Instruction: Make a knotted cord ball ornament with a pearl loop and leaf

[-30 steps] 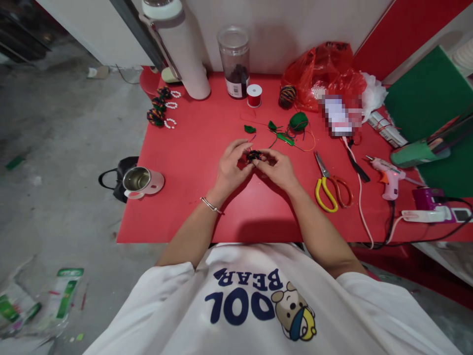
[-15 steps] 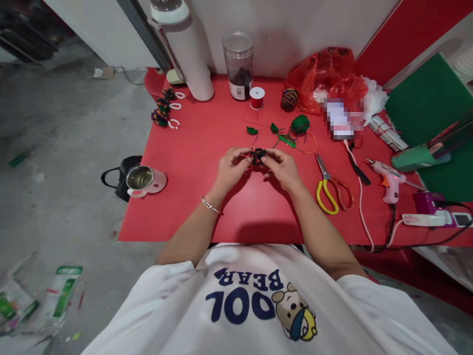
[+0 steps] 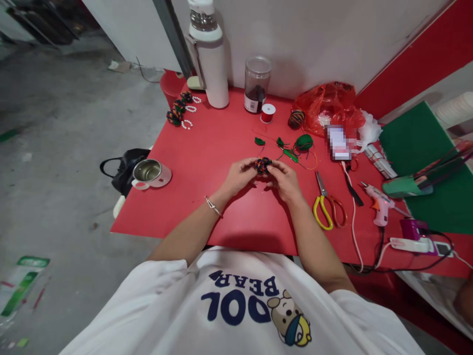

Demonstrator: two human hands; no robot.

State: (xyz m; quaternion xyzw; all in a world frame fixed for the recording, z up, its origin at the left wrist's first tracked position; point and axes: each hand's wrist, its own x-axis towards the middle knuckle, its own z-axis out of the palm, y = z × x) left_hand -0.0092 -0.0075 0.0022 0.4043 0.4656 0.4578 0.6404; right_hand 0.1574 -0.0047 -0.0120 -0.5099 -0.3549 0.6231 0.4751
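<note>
Both my hands meet over the middle of the red table [image 3: 207, 158]. My left hand [image 3: 238, 177] and my right hand [image 3: 284, 181] pinch a small multicoloured woven cord ball [image 3: 262, 164] between their fingertips, fingers curled. A silver bracelet sits on my left wrist. Just beyond the ball lie green leaf pieces [image 3: 259, 141], a green lighter-like stick [image 3: 290, 155] and a ball of green cord [image 3: 304, 142].
Yellow-handled scissors [image 3: 325, 207] and a pink glue gun [image 3: 377, 207] lie right of my hands, with cables and a power strip [image 3: 414, 244]. A white flask [image 3: 212, 64], clear jar [image 3: 256, 84], red spool [image 3: 267, 113], red bag [image 3: 328, 106] stand behind; a steel mug [image 3: 150, 172] left.
My head has tilted up and turned, so the table sits lower and more wall shows. Both hands lifted the cord ball slightly and keep turning it between the fingertips.
</note>
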